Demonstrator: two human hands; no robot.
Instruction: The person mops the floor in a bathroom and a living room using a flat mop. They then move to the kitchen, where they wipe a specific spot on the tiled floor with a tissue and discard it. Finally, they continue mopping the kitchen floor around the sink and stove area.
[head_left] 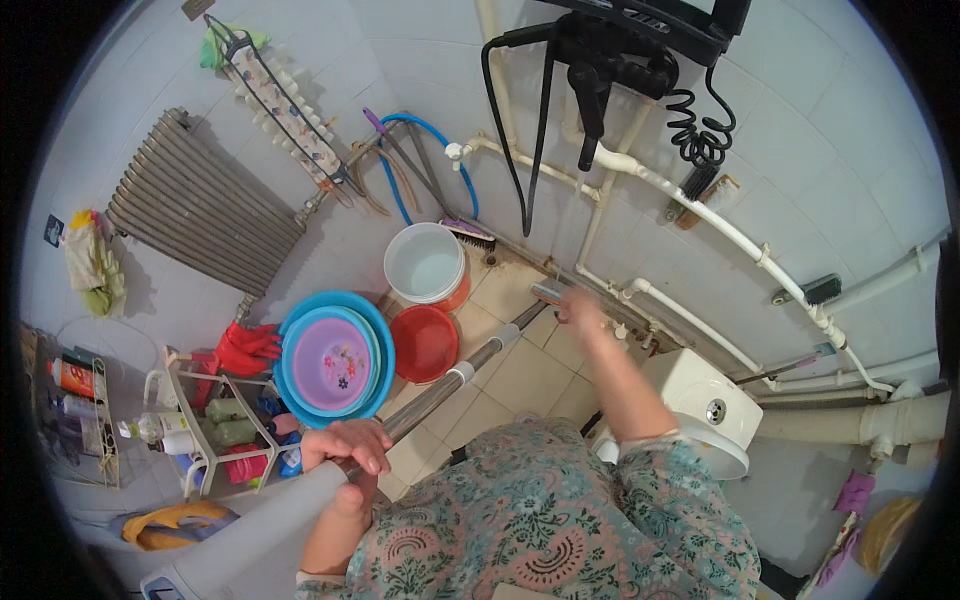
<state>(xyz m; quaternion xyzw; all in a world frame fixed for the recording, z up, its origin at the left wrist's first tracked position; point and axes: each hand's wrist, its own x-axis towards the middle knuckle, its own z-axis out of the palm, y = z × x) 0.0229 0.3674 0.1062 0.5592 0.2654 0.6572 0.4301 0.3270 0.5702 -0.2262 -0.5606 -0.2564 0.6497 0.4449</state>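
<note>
A long metal pole (425, 405) with white collars slants across the middle, from a pale grey cylindrical body (262, 515) at lower left toward the far floor. My left hand (350, 445) is closed around the pole's near part, its fingers bent over the top. Farther off to the right, my right hand (578, 306) is smeared by motion. Beside its fingers lies a small silver and blue item (546, 293); I cannot tell whether they touch.
At left are stacked basins (335, 360), a red basin (424, 343), a white bucket (425, 262) and a bottle rack (205, 465). A radiator (200, 205) hangs above. White pipes (690, 210) line the right wall, near a white toilet (715, 450).
</note>
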